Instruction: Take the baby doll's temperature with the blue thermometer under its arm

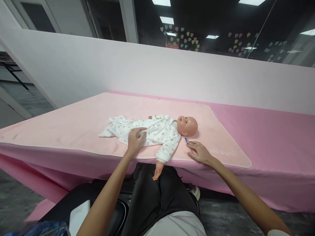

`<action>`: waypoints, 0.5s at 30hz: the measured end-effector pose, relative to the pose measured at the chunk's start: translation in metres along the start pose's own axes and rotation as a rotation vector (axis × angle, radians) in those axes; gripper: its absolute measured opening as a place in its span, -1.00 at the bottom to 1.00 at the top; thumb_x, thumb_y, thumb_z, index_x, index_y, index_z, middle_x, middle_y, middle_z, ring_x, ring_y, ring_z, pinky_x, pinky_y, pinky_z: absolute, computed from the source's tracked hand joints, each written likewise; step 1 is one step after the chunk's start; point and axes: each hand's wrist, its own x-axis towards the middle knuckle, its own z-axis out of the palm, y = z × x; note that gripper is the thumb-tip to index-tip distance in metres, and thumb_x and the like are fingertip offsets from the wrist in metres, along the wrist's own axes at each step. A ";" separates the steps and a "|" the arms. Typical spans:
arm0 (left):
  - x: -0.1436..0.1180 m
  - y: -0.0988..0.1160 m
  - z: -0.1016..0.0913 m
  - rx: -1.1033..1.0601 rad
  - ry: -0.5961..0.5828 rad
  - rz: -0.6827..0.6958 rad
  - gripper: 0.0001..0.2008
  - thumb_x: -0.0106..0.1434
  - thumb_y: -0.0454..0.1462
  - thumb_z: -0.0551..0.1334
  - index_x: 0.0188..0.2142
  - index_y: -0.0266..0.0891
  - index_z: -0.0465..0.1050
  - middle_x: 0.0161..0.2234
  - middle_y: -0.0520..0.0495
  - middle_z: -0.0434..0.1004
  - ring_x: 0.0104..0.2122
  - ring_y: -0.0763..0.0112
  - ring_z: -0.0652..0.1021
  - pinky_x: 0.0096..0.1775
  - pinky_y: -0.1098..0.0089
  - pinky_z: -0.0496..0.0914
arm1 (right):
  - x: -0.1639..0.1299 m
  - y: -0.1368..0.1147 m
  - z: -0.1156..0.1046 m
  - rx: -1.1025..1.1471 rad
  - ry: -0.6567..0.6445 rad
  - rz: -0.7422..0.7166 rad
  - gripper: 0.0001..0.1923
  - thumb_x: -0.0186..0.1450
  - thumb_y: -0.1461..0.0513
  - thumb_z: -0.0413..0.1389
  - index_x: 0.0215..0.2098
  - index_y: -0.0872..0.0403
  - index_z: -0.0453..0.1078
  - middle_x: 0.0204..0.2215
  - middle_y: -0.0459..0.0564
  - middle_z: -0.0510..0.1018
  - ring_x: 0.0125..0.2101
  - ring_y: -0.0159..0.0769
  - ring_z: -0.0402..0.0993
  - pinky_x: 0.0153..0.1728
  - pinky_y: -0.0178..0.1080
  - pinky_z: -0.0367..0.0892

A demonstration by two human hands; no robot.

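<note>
A baby doll (187,126) in a white patterned sleepsuit (157,128) lies on its back, head to the right. One of its arms hangs over the table's front edge. My left hand (135,140) rests on the near side of the doll's middle, fingers stretched out and loosely apart, gripping nothing. Beside the doll's head, low over the mat, is my right hand (199,152). Its fingers and thumb are around a thin stick with a blue tip (186,140); the fingers partly cover the stick, and its exact kind is unclear.
A peach mat (81,114) covers part of the pink-draped table (275,141). A white wall (157,72) runs along the back, below dark glass with heart stickers. At lower left, a white box-like object (79,216) lies near a black seat (115,213).
</note>
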 end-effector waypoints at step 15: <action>0.019 0.070 0.058 0.235 0.023 0.423 -0.68 0.20 -0.27 0.05 -0.05 -0.23 0.30 -0.08 -0.11 0.43 -0.05 0.22 0.35 -0.01 0.21 0.16 | 0.119 -0.043 0.015 0.163 0.610 -0.169 -0.67 0.17 0.39 -0.08 -0.19 0.09 0.43 -0.19 0.04 0.52 -0.11 -0.25 0.40 -0.02 -0.14 0.29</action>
